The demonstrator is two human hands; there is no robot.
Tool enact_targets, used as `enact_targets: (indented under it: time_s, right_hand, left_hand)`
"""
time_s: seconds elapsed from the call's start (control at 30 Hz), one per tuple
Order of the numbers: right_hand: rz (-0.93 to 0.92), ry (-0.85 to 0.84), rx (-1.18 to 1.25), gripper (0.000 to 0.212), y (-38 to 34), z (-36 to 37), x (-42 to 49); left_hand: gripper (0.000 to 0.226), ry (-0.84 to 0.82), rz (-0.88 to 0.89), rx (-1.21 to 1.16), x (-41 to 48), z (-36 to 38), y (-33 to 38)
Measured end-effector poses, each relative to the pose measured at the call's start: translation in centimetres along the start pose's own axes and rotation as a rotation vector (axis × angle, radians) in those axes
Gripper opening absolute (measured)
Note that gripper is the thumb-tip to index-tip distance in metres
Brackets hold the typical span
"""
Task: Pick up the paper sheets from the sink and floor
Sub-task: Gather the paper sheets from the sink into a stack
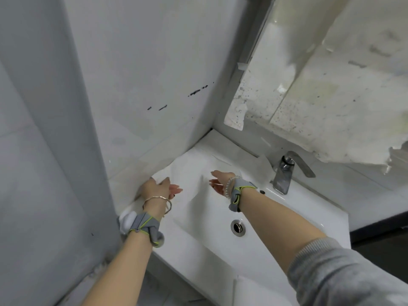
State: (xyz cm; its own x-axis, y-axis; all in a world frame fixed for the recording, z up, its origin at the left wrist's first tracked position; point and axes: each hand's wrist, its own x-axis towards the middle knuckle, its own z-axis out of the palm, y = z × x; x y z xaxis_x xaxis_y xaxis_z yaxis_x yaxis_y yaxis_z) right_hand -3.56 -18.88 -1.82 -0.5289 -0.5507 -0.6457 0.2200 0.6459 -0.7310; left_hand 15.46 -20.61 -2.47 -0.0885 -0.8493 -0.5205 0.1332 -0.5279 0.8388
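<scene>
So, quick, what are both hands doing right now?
Left hand: open, fingers straight, at the paper sheet.
Right hand: open, holding nothing.

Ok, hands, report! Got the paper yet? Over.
Left hand and right hand open, holding nothing. Paper sheet lies across sink, not gripped. Faucet close by right hand.

Pale grey tiled walls meet in a far corner. The left wall (44, 151) juts forward as a pillar. The far wall (154, 62) bears black scuffs (196, 92). At right hangs a mirror (331, 85), speckled and covered in torn, peeling film (364, 120). Below it stands a steel tap (284, 173). The floor (154, 290) shows near left, grey and dusty.
</scene>
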Motion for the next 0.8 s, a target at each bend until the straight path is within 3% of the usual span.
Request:
enact_targets:
  time_s: [0.13,0.37,0.53,0.7,0.8]
  right_hand:
    - [-0.004,0.061,0.107,0.018,-1.5,-1.7,3.2]
    - [0.157,0.056,0.375,0.030,-2.2,-3.9,7.5]
    - [0.166,0.061,0.502,0.036,-2.7,-3.9,9.4]
    - [0.111,0.003,0.561,0.029,-3.1,-4.5,9.8]
    - [0.005,0.019,0.436,0.024,-3.3,-4.6,9.6]
  left_hand:
    - [0.009,-0.072,0.068,-0.055,-1.0,1.1,1.7]
    - [0.017,-0.125,0.138,-0.026,-3.2,1.6,3.6]
    - [0.016,-0.100,0.147,0.005,-3.1,1.2,4.3]
    - [0.017,-0.079,0.157,0.023,-3.2,1.2,4.7]
    - [0.016,-0.076,0.157,0.030,-3.1,1.3,4.7]
